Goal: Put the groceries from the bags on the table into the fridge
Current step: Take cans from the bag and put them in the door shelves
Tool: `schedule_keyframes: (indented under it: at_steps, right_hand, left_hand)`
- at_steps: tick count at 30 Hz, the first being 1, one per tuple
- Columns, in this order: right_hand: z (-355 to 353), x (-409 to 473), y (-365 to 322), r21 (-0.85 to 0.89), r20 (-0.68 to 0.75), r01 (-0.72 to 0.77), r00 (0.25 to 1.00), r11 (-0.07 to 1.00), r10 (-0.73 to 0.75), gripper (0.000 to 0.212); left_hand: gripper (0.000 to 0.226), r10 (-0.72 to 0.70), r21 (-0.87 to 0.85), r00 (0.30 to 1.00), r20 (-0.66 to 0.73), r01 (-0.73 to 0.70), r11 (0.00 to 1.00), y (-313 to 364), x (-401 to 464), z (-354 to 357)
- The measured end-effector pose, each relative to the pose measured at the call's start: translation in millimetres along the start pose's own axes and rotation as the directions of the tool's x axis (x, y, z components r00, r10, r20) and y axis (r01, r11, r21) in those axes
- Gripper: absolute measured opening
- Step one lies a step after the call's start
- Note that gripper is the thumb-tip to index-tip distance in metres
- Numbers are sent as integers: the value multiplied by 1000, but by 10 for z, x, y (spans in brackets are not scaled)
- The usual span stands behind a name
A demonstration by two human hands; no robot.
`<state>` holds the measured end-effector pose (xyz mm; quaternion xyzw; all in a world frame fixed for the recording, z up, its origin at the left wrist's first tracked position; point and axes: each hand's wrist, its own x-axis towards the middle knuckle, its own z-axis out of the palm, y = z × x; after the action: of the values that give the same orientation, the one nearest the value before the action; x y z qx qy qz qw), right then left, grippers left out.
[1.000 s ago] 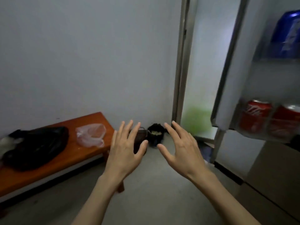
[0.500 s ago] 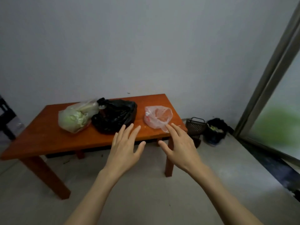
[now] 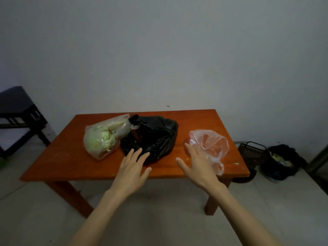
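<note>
An orange wooden table (image 3: 62, 162) stands against the wall with three bags on it. At the left lies a clear bag with a pale green cabbage (image 3: 103, 137). In the middle sits a black bag (image 3: 156, 137) with a dark bottle (image 3: 135, 128) sticking out at its left. A thin pinkish clear bag (image 3: 211, 146) lies at the right. My left hand (image 3: 131, 171) hovers with fingers spread at the table's front edge, just before the black bag. My right hand (image 3: 197, 166) is spread too, beside the pinkish bag. Neither hand holds anything. The fridge is out of view.
A dark chair or stool (image 3: 17, 114) stands at the far left. On the floor right of the table sit a small black basket (image 3: 252, 153) and a black bag of scraps (image 3: 282, 162). A door frame edge (image 3: 319, 157) shows at the far right.
The view has swung left from the open fridge door to the table, which now sits centred and closer. Both hands stay spread and empty, now reaching over the table's front edge.
</note>
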<state>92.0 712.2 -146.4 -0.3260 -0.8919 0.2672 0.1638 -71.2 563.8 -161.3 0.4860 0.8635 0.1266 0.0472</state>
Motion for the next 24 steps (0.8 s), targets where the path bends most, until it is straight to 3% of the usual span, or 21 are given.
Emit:
schedule_keyframes:
  at_steps: [8, 13, 20, 24]
  right_hand:
    - [420, 948, 41, -11, 67, -68, 995, 998, 69, 68]
    - [825, 1739, 22, -60, 59, -128, 990, 990, 131, 68]
    - [1426, 2736, 50, -171, 39, -327, 940, 929, 338, 71]
    - [1641, 2964, 241, -166, 37, -504, 856, 848, 516, 76]
  left_hand:
    - [55, -11, -89, 998, 60, 16, 996, -592, 844, 181]
    - [52, 85, -84, 995, 53, -80, 993, -1020, 1714, 218]
    - [56, 253, 19, 961, 116, -256, 966, -1564, 2906, 287]
    - [72, 308, 139, 914, 263, -352, 926, -1683, 3342, 453]
